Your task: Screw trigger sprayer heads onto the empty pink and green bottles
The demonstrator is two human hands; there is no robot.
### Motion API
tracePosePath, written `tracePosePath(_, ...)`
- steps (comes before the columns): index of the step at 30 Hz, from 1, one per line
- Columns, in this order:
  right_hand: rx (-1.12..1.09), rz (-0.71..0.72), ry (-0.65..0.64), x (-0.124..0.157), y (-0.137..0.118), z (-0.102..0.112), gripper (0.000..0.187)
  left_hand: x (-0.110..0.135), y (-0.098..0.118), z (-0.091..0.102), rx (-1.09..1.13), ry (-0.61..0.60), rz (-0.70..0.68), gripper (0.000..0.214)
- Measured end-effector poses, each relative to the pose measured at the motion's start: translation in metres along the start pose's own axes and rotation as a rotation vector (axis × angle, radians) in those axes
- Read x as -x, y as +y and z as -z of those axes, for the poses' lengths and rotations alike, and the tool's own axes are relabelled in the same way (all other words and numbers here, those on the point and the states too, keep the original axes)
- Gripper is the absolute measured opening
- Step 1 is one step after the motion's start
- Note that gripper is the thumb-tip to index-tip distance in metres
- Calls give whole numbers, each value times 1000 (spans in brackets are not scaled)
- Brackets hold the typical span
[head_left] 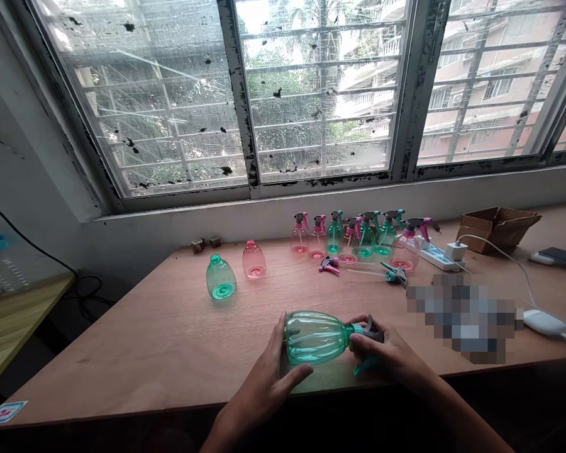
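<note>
A clear green spray bottle (317,338) lies sideways between my hands above the table's front edge, its base to the left. My left hand (268,377) cups the base, thumb below and fingers around the end. My right hand (390,352) grips the dark spray head (373,335) at the bottle's neck, and part of its green trigger (366,365) shows below the fingers. Farther back on the left stand a green bottle (221,278) and a pink bottle (254,260), both without spray heads.
Several pink and green spray bottles with heads stand by the window, among them a large pink one (404,251). Loose spray heads, one pink (329,265) and one green (395,274), lie before them. At right are a power strip (438,257), an open cardboard box (495,229) and cables.
</note>
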State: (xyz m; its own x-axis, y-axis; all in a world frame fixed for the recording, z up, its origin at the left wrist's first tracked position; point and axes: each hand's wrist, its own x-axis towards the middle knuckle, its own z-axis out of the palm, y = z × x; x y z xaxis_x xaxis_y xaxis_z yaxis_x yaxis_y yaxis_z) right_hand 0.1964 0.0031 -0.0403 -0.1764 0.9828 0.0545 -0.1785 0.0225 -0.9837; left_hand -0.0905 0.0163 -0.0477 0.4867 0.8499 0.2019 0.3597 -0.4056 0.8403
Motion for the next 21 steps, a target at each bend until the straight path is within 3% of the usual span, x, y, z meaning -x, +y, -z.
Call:
tracePosePath(8,-14,14,-7,-1,4,1,52,0,9,-1,-9,-7,-14,105)
tracePosePath(14,-21,21,-16,-2,6,3,51,-3,2,-1,-14,29,-11,96)
tracePosePath(21,-41,19,-20,-3,10,4,50,-5,-1,-2,19,10,-13,105)
